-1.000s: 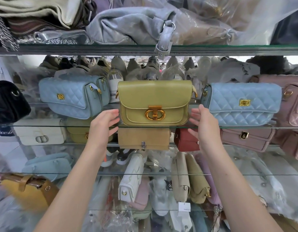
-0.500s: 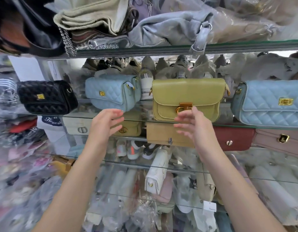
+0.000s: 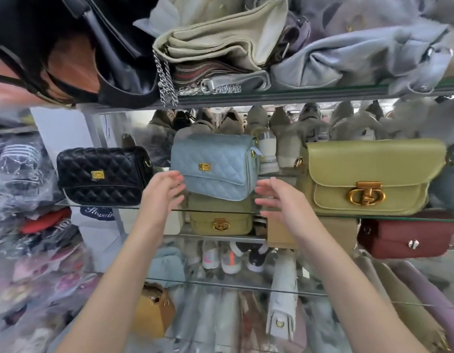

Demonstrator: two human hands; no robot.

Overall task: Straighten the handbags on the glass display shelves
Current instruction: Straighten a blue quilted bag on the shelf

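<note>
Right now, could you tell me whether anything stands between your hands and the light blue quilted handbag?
Nothing visible does: the left hand and right hand flank the light blue quilted handbag, both open.

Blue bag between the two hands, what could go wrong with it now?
The blue quilted bag sits crooked, close to the glass shelf's front edge, so a clumsy nudge might tip it off. The left hand and right hand are open beside it, not gripping, so it could slip. The black quilted bag and green bag stand close; turning the blue one might knock them askew.
</note>
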